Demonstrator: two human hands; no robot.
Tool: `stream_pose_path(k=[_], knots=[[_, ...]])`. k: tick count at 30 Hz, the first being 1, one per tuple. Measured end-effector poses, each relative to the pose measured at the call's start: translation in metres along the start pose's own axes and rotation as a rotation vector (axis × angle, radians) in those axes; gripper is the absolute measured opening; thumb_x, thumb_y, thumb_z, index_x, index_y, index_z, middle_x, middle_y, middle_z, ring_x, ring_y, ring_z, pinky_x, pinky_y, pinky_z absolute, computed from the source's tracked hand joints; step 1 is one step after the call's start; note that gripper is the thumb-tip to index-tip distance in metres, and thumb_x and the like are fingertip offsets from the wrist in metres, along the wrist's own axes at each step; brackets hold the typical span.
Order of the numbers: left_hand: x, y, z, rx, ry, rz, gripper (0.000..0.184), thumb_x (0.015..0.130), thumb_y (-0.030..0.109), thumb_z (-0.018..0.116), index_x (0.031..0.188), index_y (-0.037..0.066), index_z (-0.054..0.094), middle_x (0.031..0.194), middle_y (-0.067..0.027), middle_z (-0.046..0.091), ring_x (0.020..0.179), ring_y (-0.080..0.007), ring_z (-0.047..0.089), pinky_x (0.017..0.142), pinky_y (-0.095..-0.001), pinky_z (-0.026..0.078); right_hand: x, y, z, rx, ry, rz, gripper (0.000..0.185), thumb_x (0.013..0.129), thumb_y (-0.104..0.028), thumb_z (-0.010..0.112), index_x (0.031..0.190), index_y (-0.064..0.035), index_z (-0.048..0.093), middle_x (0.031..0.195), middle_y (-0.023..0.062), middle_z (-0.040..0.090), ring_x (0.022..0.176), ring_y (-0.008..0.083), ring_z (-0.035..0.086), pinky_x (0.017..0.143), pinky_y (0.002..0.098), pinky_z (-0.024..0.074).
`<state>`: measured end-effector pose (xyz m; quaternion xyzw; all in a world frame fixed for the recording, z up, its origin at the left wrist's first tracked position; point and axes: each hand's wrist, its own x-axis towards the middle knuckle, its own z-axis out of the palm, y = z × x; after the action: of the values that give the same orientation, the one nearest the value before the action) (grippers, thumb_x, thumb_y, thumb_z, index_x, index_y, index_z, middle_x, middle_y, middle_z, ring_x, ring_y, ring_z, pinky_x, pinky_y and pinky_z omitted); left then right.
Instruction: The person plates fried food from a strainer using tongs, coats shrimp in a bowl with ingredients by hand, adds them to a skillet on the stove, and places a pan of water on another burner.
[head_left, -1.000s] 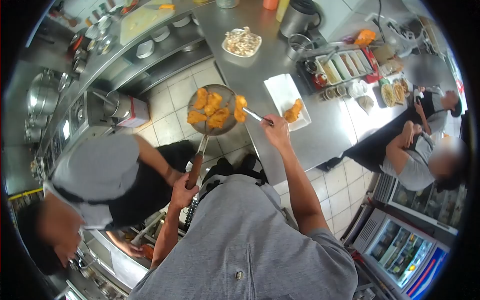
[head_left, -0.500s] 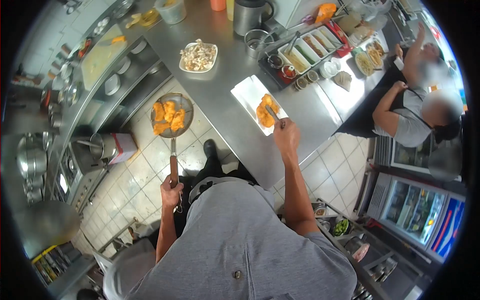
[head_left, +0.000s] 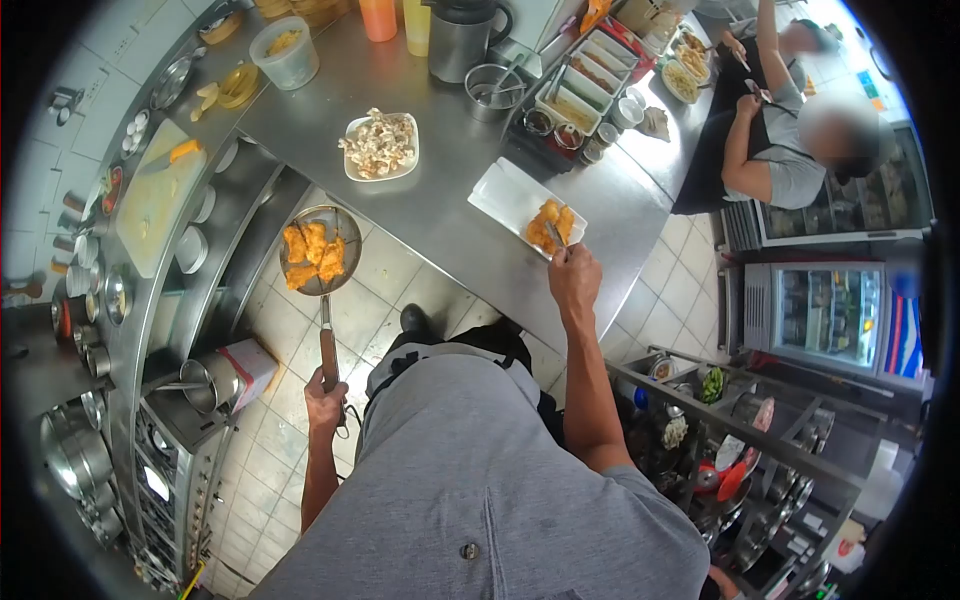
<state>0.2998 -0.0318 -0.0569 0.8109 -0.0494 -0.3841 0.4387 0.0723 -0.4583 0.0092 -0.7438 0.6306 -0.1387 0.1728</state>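
My left hand [head_left: 325, 398] is closed round the brown handle of a round pan [head_left: 349, 232], which hangs over the floor left of the counter. Several orange-brown fried pieces [head_left: 316, 250] lie in the pan. My right hand [head_left: 576, 279] grips metal tongs [head_left: 556, 236], whose tips touch fried pieces [head_left: 548, 222] at the near end of a white rectangular tray [head_left: 497, 193]. Whether the tips are closed on a piece is too small to tell.
On the steel counter [head_left: 440, 215] are a white bowl of pale shredded food [head_left: 379, 145], a metal jug [head_left: 462, 45], a metal pot [head_left: 492, 97] and a condiment rack [head_left: 588, 80]. Two people [head_left: 775, 150] stand at the upper right. A stove [head_left: 175, 450] is at lower left.
My right hand has carried a fried piece from the pan to the tray. The pan has moved left, away from the counter. The view has turned, and the person at the left has left view.
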Motion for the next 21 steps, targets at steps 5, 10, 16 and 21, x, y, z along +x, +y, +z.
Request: stream_pose_path(k=[5,10,16,21], knots=[[0.022,0.006,-0.027,0.077,-0.042,0.029,0.037,0.075,0.008,0.065,0.110,-0.001,0.060,0.062,-0.0028,0.056,0.051,-0.0113,0.050,0.048,-0.0291,0.040,-0.002,-0.013,0.007,-0.080,0.037,0.043,0.028,0.087,-0.020,0.059,0.085,0.0068,0.067,0.083,0.0292,0.067,0.079,0.0442,0.066,0.076,0.0487,0.0522],[0.028,0.009,-0.041,0.035,-0.070,0.003,0.037,0.076,0.007,0.065,0.111,0.000,0.060,0.062,-0.0022,0.055,0.052,-0.0102,0.051,0.048,-0.0278,0.040,-0.004,-0.018,0.010,-0.118,0.068,0.068,0.029,0.088,-0.022,0.061,0.085,0.0067,0.065,0.080,0.0293,0.067,0.078,0.0448,0.067,0.074,0.0496,0.0536],[0.026,-0.004,-0.057,0.028,-0.069,0.041,0.042,0.077,0.007,0.064,0.117,-0.002,0.059,0.063,-0.0017,0.056,0.053,-0.0095,0.052,0.048,-0.0276,0.042,-0.013,-0.018,-0.003,-0.157,0.125,-0.057,0.026,0.085,-0.020,0.061,0.081,0.0058,0.065,0.077,0.0278,0.067,0.075,0.0445,0.067,0.073,0.0496,0.0535],[0.010,-0.016,-0.073,0.025,-0.076,0.100,0.044,0.077,0.009,0.066,0.120,-0.001,0.058,0.066,-0.0007,0.055,0.057,-0.0086,0.050,0.051,-0.0277,0.041,-0.038,-0.077,0.000,0.080,0.003,-0.193,0.023,0.088,-0.019,0.064,0.101,0.0001,0.066,0.083,0.0199,0.070,0.074,0.0355,0.069,0.069,0.0441,0.0522]])
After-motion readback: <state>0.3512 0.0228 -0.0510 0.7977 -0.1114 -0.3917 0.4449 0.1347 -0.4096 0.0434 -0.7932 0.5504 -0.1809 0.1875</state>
